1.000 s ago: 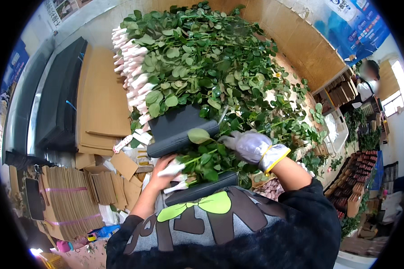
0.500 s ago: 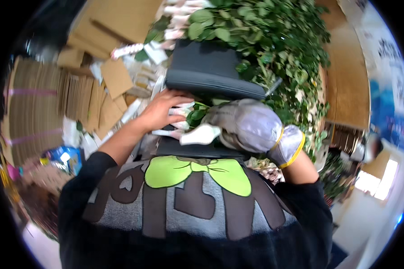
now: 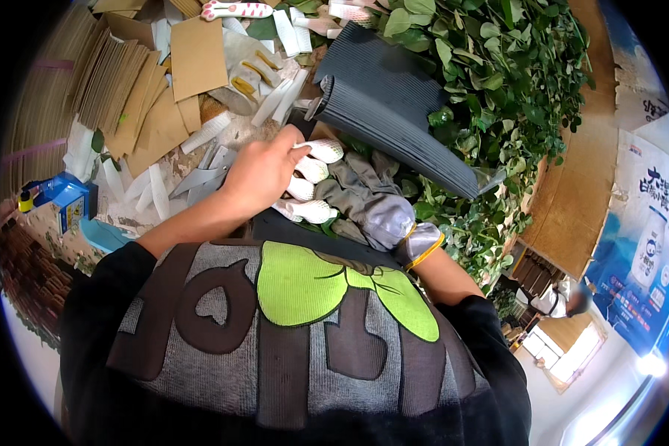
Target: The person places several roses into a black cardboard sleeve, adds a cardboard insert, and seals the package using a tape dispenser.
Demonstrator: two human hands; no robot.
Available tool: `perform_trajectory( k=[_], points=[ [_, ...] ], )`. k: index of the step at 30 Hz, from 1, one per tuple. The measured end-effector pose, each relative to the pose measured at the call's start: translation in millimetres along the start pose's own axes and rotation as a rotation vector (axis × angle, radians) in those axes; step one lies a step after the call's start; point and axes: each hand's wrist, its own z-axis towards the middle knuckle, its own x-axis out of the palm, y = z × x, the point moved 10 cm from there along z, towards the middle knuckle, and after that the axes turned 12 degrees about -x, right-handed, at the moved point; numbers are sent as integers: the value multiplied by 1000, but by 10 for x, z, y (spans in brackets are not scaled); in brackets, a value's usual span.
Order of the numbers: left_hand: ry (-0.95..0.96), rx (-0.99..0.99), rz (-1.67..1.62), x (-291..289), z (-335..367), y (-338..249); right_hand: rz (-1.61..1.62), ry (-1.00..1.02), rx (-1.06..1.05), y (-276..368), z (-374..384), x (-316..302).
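Observation:
Several rose buds in white net sleeves (image 3: 302, 188) lie stacked in front of me, heads to the left. My bare left hand (image 3: 264, 167) is closed, its thumb and fingers pinched at the tip of the uppermost sleeved bud. My right hand (image 3: 372, 201), in a loose grey glove with a yellow-edged cuff, lies curled over the bunch just right of the heads, where the stems are mostly hidden. Behind both hands a black corrugated sheet (image 3: 394, 130) stands folded over, and another black sheet (image 3: 316, 236) lies beneath the bunch.
A thick bank of leafy stems (image 3: 498, 89) fills the far right. Leftward are stacked cardboard sheets (image 3: 119, 82), white strips (image 3: 279, 97), a pink-and-white paw-ended tool (image 3: 236, 10) and a blue box (image 3: 70, 201). Another person (image 3: 554, 301) is in the background at right.
My left hand has gone from spread fingers to a pinch on a bud. The gloved hand has settled lower and left beside the heads. The whole view has shifted.

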Motion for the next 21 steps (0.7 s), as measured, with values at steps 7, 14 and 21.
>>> perform_trajectory(
  k=[7, 14, 21],
  points=[
    [-69, 40, 415, -1130, 40, 168, -71, -13, -8, 40, 152, -15],
    [454, -247, 234, -773, 46, 425, -117, -21, -16, 58, 216, -109],
    [626, 559, 213, 45, -369, -628, -176, -6, -27, 133, 222, -86]
  ],
)
